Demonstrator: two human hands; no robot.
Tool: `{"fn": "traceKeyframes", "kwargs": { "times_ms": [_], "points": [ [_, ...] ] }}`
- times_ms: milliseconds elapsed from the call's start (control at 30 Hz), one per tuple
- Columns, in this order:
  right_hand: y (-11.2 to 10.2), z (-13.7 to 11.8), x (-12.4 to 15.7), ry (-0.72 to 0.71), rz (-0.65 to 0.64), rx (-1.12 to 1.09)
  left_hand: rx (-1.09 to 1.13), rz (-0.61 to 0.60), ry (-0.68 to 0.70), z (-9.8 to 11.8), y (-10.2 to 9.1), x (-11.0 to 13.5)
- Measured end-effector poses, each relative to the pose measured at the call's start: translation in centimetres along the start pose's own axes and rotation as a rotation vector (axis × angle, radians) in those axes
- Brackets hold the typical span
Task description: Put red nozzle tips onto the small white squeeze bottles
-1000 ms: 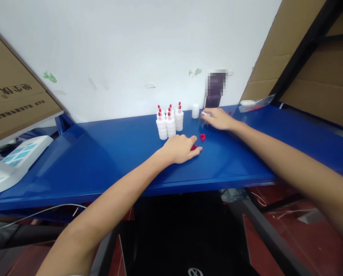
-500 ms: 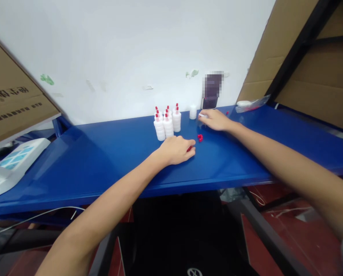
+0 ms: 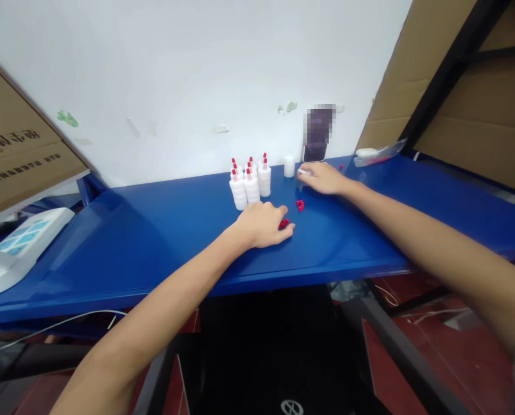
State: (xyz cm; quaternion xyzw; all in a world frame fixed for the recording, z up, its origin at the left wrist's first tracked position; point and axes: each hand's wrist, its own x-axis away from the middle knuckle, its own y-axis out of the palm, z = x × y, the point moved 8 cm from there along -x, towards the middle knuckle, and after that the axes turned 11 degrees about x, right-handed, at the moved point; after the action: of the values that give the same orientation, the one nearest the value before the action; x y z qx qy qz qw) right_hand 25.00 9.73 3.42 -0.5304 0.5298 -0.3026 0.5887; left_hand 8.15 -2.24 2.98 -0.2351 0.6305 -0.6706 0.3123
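My left hand point(image 3: 264, 223) rests on the blue table, its thumb and forefinger spread apart. Several small red caps point(image 3: 284, 223) show between those fingers, seemingly on the tabletop. Just beyond lies another small cluster of red caps point(image 3: 300, 205). My right hand point(image 3: 324, 177) is closed on a small white piece point(image 3: 304, 172) whose tip pokes out past the fingers; its kind is not clear. Left of that hand stands a white bottle point(image 3: 289, 166) without a red tip. Several white squeeze bottles point(image 3: 251, 189) with red-capped nozzles stand grouped upright behind my left hand.
A phone point(image 3: 315, 152) leans on the white wall behind my right hand. At the right back lies a clear plastic bag point(image 3: 379, 155), with a single red cap point(image 3: 341, 167) nearby. A white device point(image 3: 28, 242) and a cardboard box point(image 3: 19, 144) are at left.
The thumb and forefinger of my left hand have spread apart, and more of the red caps between them shows. My right hand keeps its place with the white piece.
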Motion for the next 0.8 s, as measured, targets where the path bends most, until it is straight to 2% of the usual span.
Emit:
{"fn": "traceKeyframes", "kwargs": {
  "times_ms": [267,467,800],
  "points": [
    [0.0,0.1,0.0,-0.001,0.012,-0.01,0.066,0.053,0.04,-0.6,-0.3,0.2],
    [0.0,0.1,0.0,0.001,0.015,0.004,0.035,0.001,0.016,-0.7,-0.1,-0.4],
    [-0.1,0.2,0.1,0.024,0.013,-0.033,-0.024,-0.054,0.13,-0.3,0.6,-0.7]
  ]
}}
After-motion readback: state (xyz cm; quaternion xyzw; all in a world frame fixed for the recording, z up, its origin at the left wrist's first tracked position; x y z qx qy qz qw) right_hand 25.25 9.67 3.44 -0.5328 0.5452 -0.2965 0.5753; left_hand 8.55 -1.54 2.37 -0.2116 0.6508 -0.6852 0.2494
